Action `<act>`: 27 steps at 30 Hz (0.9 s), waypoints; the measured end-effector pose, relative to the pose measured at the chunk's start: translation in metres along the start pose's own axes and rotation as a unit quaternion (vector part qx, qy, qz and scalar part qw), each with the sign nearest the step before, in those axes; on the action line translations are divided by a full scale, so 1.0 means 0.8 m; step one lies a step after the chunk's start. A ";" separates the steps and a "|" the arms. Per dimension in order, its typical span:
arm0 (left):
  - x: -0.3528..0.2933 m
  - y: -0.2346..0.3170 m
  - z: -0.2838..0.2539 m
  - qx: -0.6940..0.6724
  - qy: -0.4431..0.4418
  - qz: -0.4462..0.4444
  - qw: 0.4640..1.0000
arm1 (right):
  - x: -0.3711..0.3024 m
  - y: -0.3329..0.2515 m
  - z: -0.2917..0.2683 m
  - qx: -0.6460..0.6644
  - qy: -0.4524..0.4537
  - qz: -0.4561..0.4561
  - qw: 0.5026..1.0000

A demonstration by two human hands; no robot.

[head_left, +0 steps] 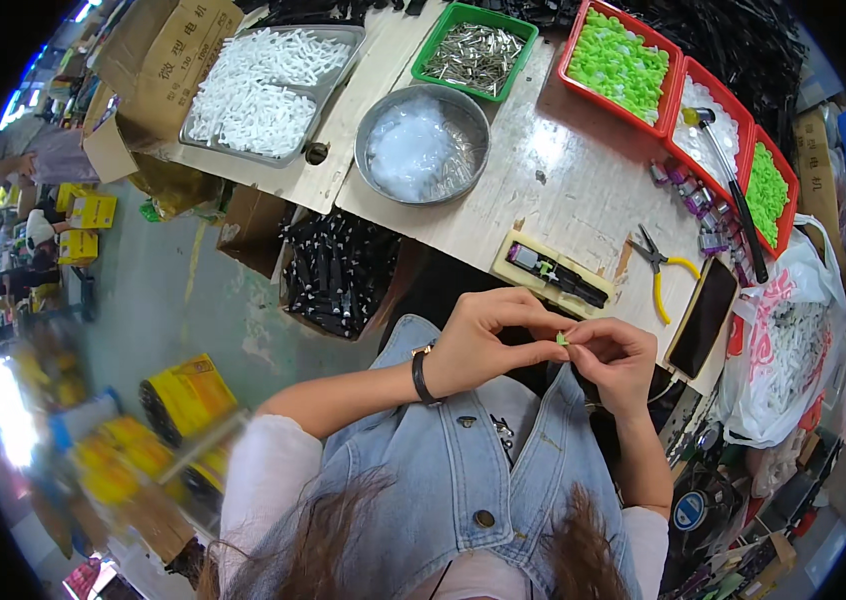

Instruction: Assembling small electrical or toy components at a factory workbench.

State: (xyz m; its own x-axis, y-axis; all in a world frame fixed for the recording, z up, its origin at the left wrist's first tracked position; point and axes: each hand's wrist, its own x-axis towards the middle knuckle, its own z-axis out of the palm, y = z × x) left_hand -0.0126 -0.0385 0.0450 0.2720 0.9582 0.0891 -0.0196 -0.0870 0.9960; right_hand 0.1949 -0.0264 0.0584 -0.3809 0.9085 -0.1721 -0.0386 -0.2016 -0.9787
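Note:
My left hand (491, 340) and my right hand (615, 362) meet at the table's front edge, both closed in a fingertip pinch. Between them is a small light-green plastic part (562, 339), mostly covered by the fingers. Just beyond the hands lies a cream holding block (511, 262). In it rests a long black plastic housing (583, 289), with a purple-and-silver motor (522, 256) and a green piece fitted at its left end. Yellow-handled pliers (658, 268) lie right of the block, jaws pointing away. Beside them is a dark-screened phone (701, 318) with a cable attached.
Red bins hold green parts (619, 65) and clear parts (708, 125). Small purple motors (700, 205) and a black-handled hammer (738, 195) lie alongside. Further left stand a round metal bowl (480, 160), a green tray (424, 72) of metal pins and a tray of white parts (263, 90).

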 end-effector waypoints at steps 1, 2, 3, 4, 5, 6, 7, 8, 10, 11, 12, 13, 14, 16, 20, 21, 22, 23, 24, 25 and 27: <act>-0.002 -0.003 -0.001 -0.001 0.012 0.018 1.000 | 0.002 0.000 0.004 0.009 0.001 -0.001 1.000; -0.002 -0.003 -0.002 0.029 0.030 0.022 0.999 | 0.005 0.000 0.006 -0.042 0.015 -0.025 0.999; -0.001 -0.002 -0.002 0.058 0.048 0.026 0.997 | 0.008 -0.001 0.008 -0.094 0.028 -0.049 0.994; 0.000 -0.002 -0.004 0.086 0.066 0.030 0.994 | 0.013 -0.001 0.008 -0.146 0.042 -0.073 0.986; 0.003 -0.005 -0.008 0.167 0.075 0.085 0.979 | 0.027 0.007 0.002 -0.286 0.079 -0.161 0.941; 0.010 -0.013 -0.014 0.245 0.082 0.141 0.956 | 0.036 0.007 -0.001 -0.325 0.097 -0.166 0.926; 0.013 -0.020 -0.018 0.320 0.090 0.196 0.923 | 0.044 0.005 -0.002 -0.363 0.114 -0.170 0.909; 0.013 -0.026 -0.019 0.357 0.073 0.202 0.909 | 0.050 0.002 0.000 -0.397 0.114 -0.170 0.895; 0.015 -0.035 -0.025 0.392 0.028 0.217 0.893 | 0.057 0.006 0.001 -0.416 0.097 -0.168 0.889; 0.017 -0.038 -0.027 0.410 0.006 0.224 0.884 | 0.060 0.007 0.000 -0.425 0.088 -0.167 0.885; 0.018 -0.042 -0.030 0.428 -0.011 0.235 0.872 | 0.061 0.008 0.000 -0.431 0.081 -0.154 0.885; 0.019 -0.045 -0.033 0.447 -0.028 0.245 0.860 | 0.060 0.008 0.000 -0.437 0.074 -0.141 0.885; 0.021 -0.046 -0.035 0.465 -0.044 0.255 0.846 | 0.062 0.007 -0.001 -0.443 0.066 -0.128 0.885; 0.018 -0.046 -0.036 0.523 -0.058 0.270 0.807 | 0.064 0.002 -0.003 -0.451 0.049 -0.112 0.884; 0.014 -0.044 -0.036 0.593 -0.084 0.266 0.755 | 0.068 -0.023 0.009 -0.417 0.037 -0.054 0.907; 0.014 -0.047 -0.036 0.596 -0.092 0.270 0.750 | 0.067 -0.023 0.010 -0.442 0.044 -0.058 0.894; 0.015 -0.046 -0.037 0.591 -0.097 0.279 0.751 | 0.066 -0.015 0.009 -0.453 0.061 -0.082 0.886; 0.015 -0.045 -0.039 0.588 -0.100 0.285 0.750 | 0.066 -0.008 0.010 -0.460 0.077 -0.107 0.878; 0.014 -0.046 -0.040 0.581 -0.095 0.281 0.758 | 0.066 -0.008 0.011 -0.442 0.075 -0.097 0.889; 0.014 -0.046 -0.036 0.566 -0.094 0.284 0.768 | 0.063 -0.010 0.011 -0.429 0.080 -0.079 0.896; 0.012 -0.045 -0.035 0.557 -0.082 0.289 0.775 | 0.067 -0.011 0.013 -0.422 0.075 -0.074 0.900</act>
State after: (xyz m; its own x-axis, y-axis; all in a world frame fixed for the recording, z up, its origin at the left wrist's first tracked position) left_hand -0.0363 -0.0183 0.0101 0.6472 0.6323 0.4259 0.6337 -0.7567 0.1605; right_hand 0.1655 0.0201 0.0590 -0.2977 0.9545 0.0151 0.6621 0.2179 -0.7170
